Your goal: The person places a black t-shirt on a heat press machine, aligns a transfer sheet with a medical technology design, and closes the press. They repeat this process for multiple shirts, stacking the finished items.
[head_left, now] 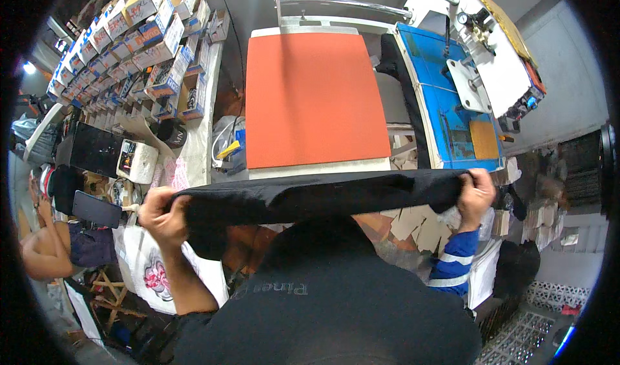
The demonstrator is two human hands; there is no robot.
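Observation:
A black cloth garment point(329, 196) hangs stretched in a long folded band across the front of my body. At its left end my left hand point(165, 215) is closed around the fabric. My right hand point(476, 197) grips the opposite end, fingers wrapped over the edge. The folds hide what kind of garment it is. Just beyond the cloth lies a flat orange pad point(316, 100) on a pale press bed, its surface bare. The garment is in front of the pad's near edge.
Right of the pad stands a blue-topped table point(439, 94) beside a white machine point(494, 55) with a gauge. Boxes point(135, 49) are stacked on the left. A person point(48, 249) is at the far left, near a printed white cloth point(161, 271). Cardboard pieces point(416, 226) lie below.

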